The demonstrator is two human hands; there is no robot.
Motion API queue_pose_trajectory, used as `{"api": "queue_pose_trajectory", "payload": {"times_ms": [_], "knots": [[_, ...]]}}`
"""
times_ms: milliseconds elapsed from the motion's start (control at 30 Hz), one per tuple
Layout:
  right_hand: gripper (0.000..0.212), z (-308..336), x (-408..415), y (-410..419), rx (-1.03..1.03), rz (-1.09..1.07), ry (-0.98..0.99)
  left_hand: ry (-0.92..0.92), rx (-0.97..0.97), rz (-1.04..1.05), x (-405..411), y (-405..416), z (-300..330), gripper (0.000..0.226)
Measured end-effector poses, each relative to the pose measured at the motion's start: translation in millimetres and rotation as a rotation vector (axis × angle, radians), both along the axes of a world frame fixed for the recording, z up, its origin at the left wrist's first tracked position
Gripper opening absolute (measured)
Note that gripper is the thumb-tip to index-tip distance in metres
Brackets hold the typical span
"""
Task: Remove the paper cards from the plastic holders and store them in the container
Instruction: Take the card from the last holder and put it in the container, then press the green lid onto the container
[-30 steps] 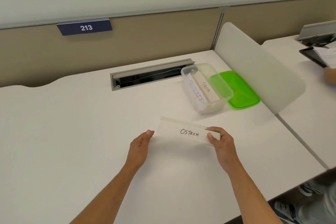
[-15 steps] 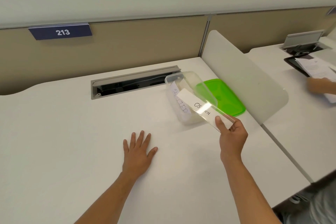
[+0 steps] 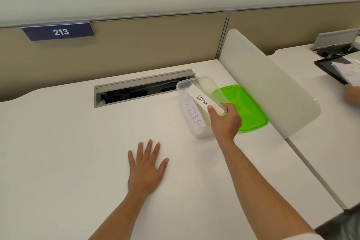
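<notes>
Over the clear container [image 3: 196, 130] at the right of the white bench [image 3: 78, 142], we see the right hand [image 3: 226, 120] holding a white card marked OSTRICH [image 3: 202, 99]. Thumb and fingers curl round the card's near end — a closed grip — while the far end dips inside the container's rim, the card slanting down and away. Whether a plastic holder still sleeves that card, we cannot tell. Beneath it, inside the container, a second card lettered BUTTER [image 3: 191, 112] leans against the left wall, and more pale sheets lie under that, too faint to read.

Just right of the container, touching or nearly so, the green lid [image 3: 247, 107] lies flat on the bench. The left hand [image 3: 146, 169] rests palm down on the bench, well apart from the container — fingers straight and spread, holding nothing.

Behind the container runs a grey cable tray [image 3: 136, 89] with its flap raised. A blue plate reading 213 [image 3: 58, 32] hangs on the beige partition [image 3: 146, 44]. A white divider panel [image 3: 268, 87] separates our bench from the neighbouring one, where we glimpse papers [image 3: 346, 72] on a dark tablet [image 3: 327, 68].
</notes>
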State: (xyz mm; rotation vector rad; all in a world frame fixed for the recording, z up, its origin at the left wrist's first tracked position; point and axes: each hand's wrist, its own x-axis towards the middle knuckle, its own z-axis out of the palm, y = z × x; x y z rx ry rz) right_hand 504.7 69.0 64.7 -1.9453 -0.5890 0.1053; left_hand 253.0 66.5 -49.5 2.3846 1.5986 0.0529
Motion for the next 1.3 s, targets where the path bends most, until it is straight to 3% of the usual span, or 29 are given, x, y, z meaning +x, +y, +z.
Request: {"api": "queue_pose_trajectory", "payload": {"times_ms": [400, 700, 833, 967, 1100, 1200, 1300], "knots": [[0.033, -15.2, -2.7, 17.8, -0.486, 0.255, -0.279, -0.025, 0.0, 0.015, 0.0, 0.9, -0.2, 0.068], [0.025, -18.7, 0.9, 22.1, -0.667, 0.307, -0.328, -0.053, 0.03, 0.023, 1.0, 1.1, -4.1, 0.07], [0.029, -24.4, 0.9, 22.0, -0.591, 0.3, -0.333, -0.049, 0.032, 0.023, 0.5, 1.3, -4.9, 0.07], [0.031, -31.2, 5.8, 14.9, -0.184, 0.255, -0.221, -0.03, 0.021, 0.027, 0.5, 0.6, -3.9, 0.07], [0.018, -21.0, 20.0, 2.2, 0.14, 0.057, -0.184, -0.017, 0.023, 0.027, 1.0, 1.2, -3.4, 0.07], [0.021, -14.8, 38.6, -8.2, 0.297, -0.128, 0.015, -0.021, 0.022, 0.026, 0.7, 1.1, -4.5, 0.07], [0.023, -26.7, 63.3, -18.1, 0.269, -0.297, 0.122, -0.044, 0.021, 0.032, 0.5, 0.7, -5.8, 0.071]]}}
